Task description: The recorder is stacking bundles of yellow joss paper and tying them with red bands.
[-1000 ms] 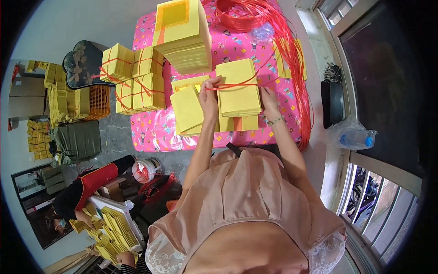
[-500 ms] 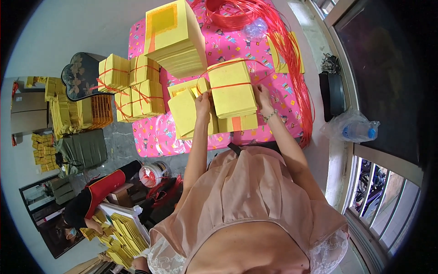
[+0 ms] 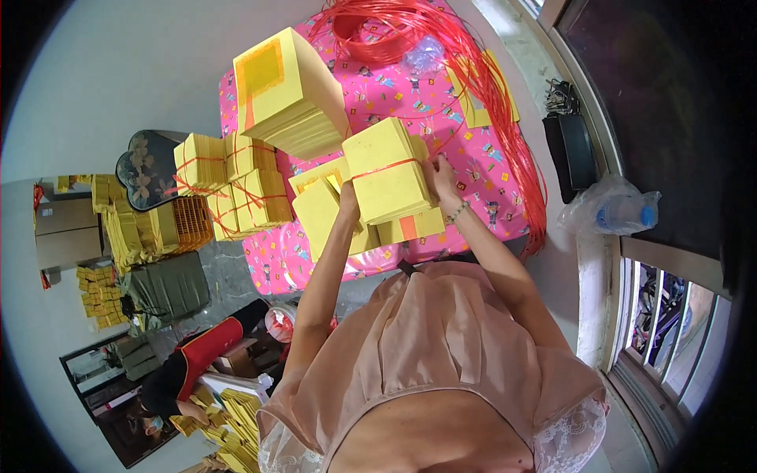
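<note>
A thick stack of yellow paper sheets (image 3: 388, 193) sits in front of me, with a red plastic strap (image 3: 385, 169) running across its top. My left hand (image 3: 348, 203) is closed at the stack's left edge, its fingertips hidden behind the paper. At the right side, my right hand (image 3: 442, 178) is closed in a pinch on the strap, whose loose end trails up and away from it. Under and left of this stack lie more yellow sheets (image 3: 319, 217), some with a golden square. A much taller yellow paper stack (image 3: 296, 98) stands just behind.
Several strapped yellow bundles (image 3: 260, 201) are at the table's left. A coil of red strapping (image 3: 371, 39) lies at the back, its strands hanging down the right side of the pink table cover (image 3: 493, 169). A co-worker (image 3: 209, 355) handles yellow paper at lower left.
The strapped stack is tipped a little more toward the left. My left hand has slid lower along its edge, and my right hand has drawn in close to its right side.
</note>
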The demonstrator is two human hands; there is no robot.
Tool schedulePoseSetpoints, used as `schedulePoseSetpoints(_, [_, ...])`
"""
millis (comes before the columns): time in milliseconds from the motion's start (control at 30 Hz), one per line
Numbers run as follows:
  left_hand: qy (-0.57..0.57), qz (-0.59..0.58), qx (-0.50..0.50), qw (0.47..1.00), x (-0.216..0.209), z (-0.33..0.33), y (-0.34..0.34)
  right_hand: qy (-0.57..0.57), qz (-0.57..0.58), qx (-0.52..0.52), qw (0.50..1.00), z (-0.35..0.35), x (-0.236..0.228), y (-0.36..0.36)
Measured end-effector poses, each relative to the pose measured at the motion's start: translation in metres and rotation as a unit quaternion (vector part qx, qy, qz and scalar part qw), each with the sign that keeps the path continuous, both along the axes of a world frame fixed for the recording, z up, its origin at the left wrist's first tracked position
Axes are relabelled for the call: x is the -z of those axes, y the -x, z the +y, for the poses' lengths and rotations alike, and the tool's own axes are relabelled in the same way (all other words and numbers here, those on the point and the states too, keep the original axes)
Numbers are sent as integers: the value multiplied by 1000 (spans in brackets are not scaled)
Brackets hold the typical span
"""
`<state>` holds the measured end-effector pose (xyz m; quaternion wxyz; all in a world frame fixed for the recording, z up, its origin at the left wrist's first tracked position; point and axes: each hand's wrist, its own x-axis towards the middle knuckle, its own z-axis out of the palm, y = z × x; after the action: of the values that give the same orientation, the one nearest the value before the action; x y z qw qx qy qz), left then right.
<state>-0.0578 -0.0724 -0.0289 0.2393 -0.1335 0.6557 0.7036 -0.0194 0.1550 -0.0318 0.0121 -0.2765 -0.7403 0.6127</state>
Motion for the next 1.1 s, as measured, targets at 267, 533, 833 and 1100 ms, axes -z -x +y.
schedulePoseSetpoints(267, [-62,-51,-26,996,-15,14,-6,141,-10,70,987,-6,8,-1])
schedulePoseSetpoints(533, [-117,-83,-100,985,-31,26,-25,238,26,91,967,-13,22,-8])
schedulePoseSetpoints(833, [-247,-70,-153,954,-33,23,-38,319,92,90,939,-10,-32,-19])
schedulePoseSetpoints(1100, [-323,118,-122,931,-58,22,-16,310,141,35,940,-2,-93,14])
